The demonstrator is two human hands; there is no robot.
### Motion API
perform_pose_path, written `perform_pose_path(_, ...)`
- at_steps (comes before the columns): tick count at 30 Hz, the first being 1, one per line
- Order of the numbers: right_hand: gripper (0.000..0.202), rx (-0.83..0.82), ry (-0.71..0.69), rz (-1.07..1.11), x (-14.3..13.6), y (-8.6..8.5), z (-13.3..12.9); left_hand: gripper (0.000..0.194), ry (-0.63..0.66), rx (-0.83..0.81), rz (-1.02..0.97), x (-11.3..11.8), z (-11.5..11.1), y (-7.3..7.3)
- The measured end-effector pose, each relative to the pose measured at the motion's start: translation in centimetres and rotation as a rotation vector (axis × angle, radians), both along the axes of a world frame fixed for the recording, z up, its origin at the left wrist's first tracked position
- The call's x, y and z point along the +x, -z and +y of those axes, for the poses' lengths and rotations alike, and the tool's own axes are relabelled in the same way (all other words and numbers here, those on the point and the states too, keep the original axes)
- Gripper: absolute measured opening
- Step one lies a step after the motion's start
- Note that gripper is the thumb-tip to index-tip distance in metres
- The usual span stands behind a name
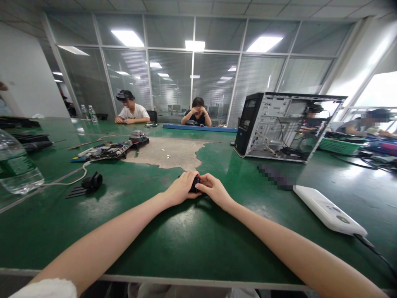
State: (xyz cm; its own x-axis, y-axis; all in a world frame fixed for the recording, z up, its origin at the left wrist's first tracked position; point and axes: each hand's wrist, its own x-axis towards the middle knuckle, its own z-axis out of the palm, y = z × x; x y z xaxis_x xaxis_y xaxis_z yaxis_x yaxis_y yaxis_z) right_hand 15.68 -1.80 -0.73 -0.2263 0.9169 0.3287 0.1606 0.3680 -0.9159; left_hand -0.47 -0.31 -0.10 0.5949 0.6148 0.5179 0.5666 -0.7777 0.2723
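Close together over the middle of the green table, both hands grip one small black object (194,184). Its kind is hard to make out, since fingers cover most of it. My left hand (182,187) wraps round it from the left, back of the hand up. From the right, my right hand (214,188) pinches its edge between thumb and fingertips. Off to the left lies a black part with a round barrel and a row of flat prongs (89,181). A bare circuit board (105,151) with components sits farther back, beside a fan-like metal part (138,136).
An open computer case (279,128) stands back right. A white power bank (330,209) with a cable lies at right, a water bottle (17,165) at far left. A green basket (341,145) is behind the case. Several people sit around the table (186,248).
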Motion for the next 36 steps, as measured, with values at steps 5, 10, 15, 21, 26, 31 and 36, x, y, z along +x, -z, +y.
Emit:
perform_pose_path(5,0.025,0.069,0.009,-0.035,-0.01,0.11,-0.65,0.054,0.006,0.011,0.001,-0.02,-0.12,0.0)
perform_pose_path(10,0.027,-0.037,-0.04,0.024,0.14,-0.07,-0.2,0.053,0.005,0.015,-0.006,0.08,-0.03,0.1)
perform_pose_path(15,0.028,-0.077,-0.074,0.019,0.25,0.22,0.01,0.054,0.004,0.015,-0.004,0.02,0.04,0.12)
perform_pose_path(21,0.027,-0.021,-0.133,0.013,0.37,-0.01,-0.46,0.053,-0.008,0.028,0.022,-0.17,-0.12,-0.04)
perform_pose_path(26,0.022,-0.054,-0.132,0.039,0.34,-0.23,-0.51,0.054,0.0,0.037,0.02,-0.22,-0.28,-0.11)
perform_pose_path(31,0.027,-0.081,-0.106,0.035,0.23,-0.26,-0.23,0.055,-0.003,0.041,0.04,-0.31,-0.34,-0.2)
perform_pose_path(36,0.025,-0.069,-0.152,0.031,0.31,-0.4,-0.38,0.054,-0.003,0.051,0.037,-0.31,-0.28,-0.16)
